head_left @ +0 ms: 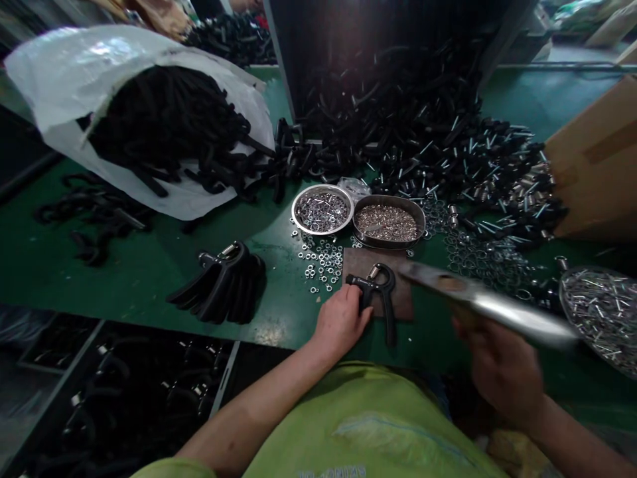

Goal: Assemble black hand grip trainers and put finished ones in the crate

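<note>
1. Workbench [281, 299], green: it spreads out before you and bears most of what follows.
2. White sack [64, 73], on its side at your far left: mouth open, black parts inside and spilling out.
3. Heap of black parts [358, 123], across the back; toward the right, many carry pale metal pins.
4. Cardboard box [597, 166], tilted, beside the heap's right end.
5. Hammer [502, 305], one: your right hand [507, 368] is closed around its handle; both are blurred, the head near the plate's right edge.
6. Finished-looking grips [223, 285], a row leaning together, well to the left of your left hand [341, 318].
7. Bolts [604, 315], silver, a pile at your far right.
8. Metal plate [405, 307], brownish, flat on the bench.
9. Oval tin [385, 243], just behind the plate: filled with small metal pieces.
10. Round bowl [323, 232], touching or just beside the tin: mixed metal hardware.
11. Spring hand grip [389, 305], black, one: lying partly on the plate, your left fingers curled around its left handle.
12. Split rings [480, 259], loose, right of the tin.
13. Small eyelets [324, 262], scattered before the bowl.
</note>
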`<state>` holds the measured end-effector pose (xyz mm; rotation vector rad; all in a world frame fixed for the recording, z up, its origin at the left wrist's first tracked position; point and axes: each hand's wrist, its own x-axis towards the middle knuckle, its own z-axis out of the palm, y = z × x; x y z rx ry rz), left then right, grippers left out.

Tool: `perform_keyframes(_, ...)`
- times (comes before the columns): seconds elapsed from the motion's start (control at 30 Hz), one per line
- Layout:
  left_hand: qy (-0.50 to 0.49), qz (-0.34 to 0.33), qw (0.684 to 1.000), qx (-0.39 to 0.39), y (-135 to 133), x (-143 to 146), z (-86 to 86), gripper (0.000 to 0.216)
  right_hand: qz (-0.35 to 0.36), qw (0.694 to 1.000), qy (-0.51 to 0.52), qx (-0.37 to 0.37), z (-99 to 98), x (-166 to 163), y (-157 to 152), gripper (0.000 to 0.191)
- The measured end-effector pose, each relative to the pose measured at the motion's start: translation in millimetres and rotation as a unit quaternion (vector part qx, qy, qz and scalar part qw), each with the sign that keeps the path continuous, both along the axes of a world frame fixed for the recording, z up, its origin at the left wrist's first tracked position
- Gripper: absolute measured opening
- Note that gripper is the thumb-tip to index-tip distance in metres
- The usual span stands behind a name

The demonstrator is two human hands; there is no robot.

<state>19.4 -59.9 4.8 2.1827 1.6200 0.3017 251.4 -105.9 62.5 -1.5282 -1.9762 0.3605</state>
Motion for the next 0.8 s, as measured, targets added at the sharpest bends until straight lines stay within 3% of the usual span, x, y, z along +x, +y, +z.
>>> perform_keyframes(0.1,0.012,0.000,1.000,-0.007,-1.0,1.7,-5.3,0.012,0.077,0.989,-0.092,-0.086,-6.8,-1.5,13.9,0.042)
perform_keyframes(0.3,0.009,-0.007,1.000,0.009,2.7,2.6,-9.6,0.012,0.011,0.997,-0.069,0.032,1.9,-2.9,7.8,0.040)
perform_keyframes(0.43,0.007,-0.007,1.000,0.007,3.0,2.5,-9.9,0.010,0.083,0.987,-0.112,-0.086,-5.4,-6.3,16.0,0.042)
perform_keyframes(0.6,0.000,-0.007,1.000,-0.007,4.6,1.2,-7.0,0.011,-0.008,0.999,-0.037,-0.033,-11.6,-3.8,36.1,0.047)
perform_keyframes(0.8,0.018,0.011,0.999,-0.046,15.6,3.5,1.1,0.014,0.028,0.983,-0.148,-0.107,-36.4,10.4,46.5,0.045)
